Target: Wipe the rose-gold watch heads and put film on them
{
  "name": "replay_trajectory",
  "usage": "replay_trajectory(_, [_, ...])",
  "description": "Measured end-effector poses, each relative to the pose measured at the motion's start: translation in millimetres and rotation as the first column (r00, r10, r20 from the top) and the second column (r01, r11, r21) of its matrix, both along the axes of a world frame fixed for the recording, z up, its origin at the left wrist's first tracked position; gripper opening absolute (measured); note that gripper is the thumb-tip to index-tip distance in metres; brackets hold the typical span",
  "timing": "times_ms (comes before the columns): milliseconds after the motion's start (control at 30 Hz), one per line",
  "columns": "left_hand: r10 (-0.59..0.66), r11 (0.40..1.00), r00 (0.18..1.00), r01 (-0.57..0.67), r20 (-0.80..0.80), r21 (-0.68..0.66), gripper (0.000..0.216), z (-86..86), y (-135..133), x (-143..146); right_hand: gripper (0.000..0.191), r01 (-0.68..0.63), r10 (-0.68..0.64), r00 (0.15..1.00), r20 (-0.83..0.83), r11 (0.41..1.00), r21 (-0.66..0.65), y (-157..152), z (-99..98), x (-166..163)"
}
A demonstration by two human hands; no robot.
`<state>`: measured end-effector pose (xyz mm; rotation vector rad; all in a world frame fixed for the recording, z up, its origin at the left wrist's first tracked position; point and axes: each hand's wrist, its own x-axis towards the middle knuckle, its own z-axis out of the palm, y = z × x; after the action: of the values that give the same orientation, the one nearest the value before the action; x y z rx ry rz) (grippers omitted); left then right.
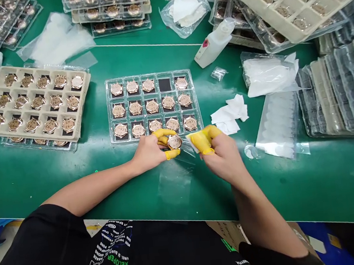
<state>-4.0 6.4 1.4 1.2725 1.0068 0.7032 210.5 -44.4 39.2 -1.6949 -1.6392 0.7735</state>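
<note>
Rose-gold watch case point(174, 141): clamped in your left hand point(149, 152), yellow finger cots point(172, 154) on | your right hand point(222, 155): pinching pale film point(195, 142), just right of case, hands nearly together | position: above green counter point(76, 193), just off blister tray point(149, 77) front edge

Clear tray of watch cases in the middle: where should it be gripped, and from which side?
Probably by its flat plastic rim, from the left and right ends. The clear tray holds watch cases uncovered in open pockets, so the rim avoids touching them; the near edge is crowded by the left hand.
</note>
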Motion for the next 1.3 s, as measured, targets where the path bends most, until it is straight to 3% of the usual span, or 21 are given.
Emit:
replay_trajectory(100, [-0.018, 1.0, 1.0, 0.018, 0.008, -0.011, 0.058, 0.4, 0.5, -0.7, 0.009, -0.081, 0.078, 0.994, 0.075, 0.996, 0.039, 7.6, -19.0, -14.7])
replay_trajectory(200, [-0.056, 0.997, 0.998, 0.057, 0.031, -0.042, 0.059, 0.0, 0.6, -1.7, 0.005, -0.054, 0.051, 0.998, 0.045, 0.997, 0.051, 5.7, -37.4, -19.9])
replay_trajectory(300, [-0.052, 0.998, 0.998, 0.054, 0.044, -0.036, 0.055, -0.6, 0.1, -1.4, 0.002, -0.037, 0.038, 0.999, -0.015, 0.997, 0.061, 5.0, -43.5, -18.3])
replay_trajectory(367, [-0.033, 0.999, 0.998, 0.035, 0.057, -0.035, 0.053, -1.1, -0.5, -0.4, 0.004, -0.029, 0.029, 1.0, 0.002, 0.989, 0.147, 5.9, -40.7, -15.1])
replay_trajectory(433, [-0.021, 0.999, 0.998, 0.024, 0.059, -0.042, 0.054, -1.6, -1.1, 0.6, 0.009, -0.005, -0.025, 0.996, 0.085, 0.941, 0.339, 6.5, -35.7, -12.2])
replay_trajectory(500, [-0.024, 0.999, 0.999, 0.026, 0.047, -0.045, 0.055, -1.6, -1.3, 1.1, 0.015, -0.036, -0.052, 0.987, 0.155, 0.856, 0.516, 6.0, -31.8, -11.3])
replay_trajectory(567, [-0.034, 0.998, 0.999, 0.036, 0.04, -0.054, 0.054, -1.4, -1.1, 1.0, 0.024, -0.132, 0.031, 0.983, 0.182, 0.806, 0.577, 5.0, -30.9, -13.0])
replay_trajectory(633, [-0.041, 0.998, 0.998, 0.043, 0.038, -0.056, 0.053, -1.4, -0.6, 0.7, 0.031, -0.215, 0.115, 0.972, 0.206, 0.792, 0.571, 4.1, -32.5, -16.6])
replay_trajectory(700, [-0.042, 0.998, 0.998, 0.044, 0.043, -0.05, 0.054, -2.4, 0.1, 0.5, 0.032, -0.245, 0.119, 0.959, 0.257, 0.803, 0.543, 3.8, -35.4, -20.7])
replay_trajectory(833, [-0.036, 0.998, 0.995, 0.041, 0.093, -0.054, 0.051, -6.8, 0.9, 0.7, 0.025, -0.237, 0.038, 0.933, 0.358, 0.813, 0.532, 4.9, -39.6, -28.5])
replay_trajectory(1167, [-0.033, 0.999, 0.999, 0.034, 0.042, -0.008, 0.053, -5.3, -0.6, 0.4, 0.033, -0.194, -0.21, 0.853, 0.478, 0.722, 0.665, 11.4, -36.9, -43.3])
replay_trajectory(1300, [-0.031, 1.0, 0.999, 0.031, -0.006, -0.002, 0.056, -1.2, 0.7, 0.1, 0.029, -0.119, -0.193, 0.903, 0.384, 0.747, 0.654, 13.5, -35.1, -35.6])
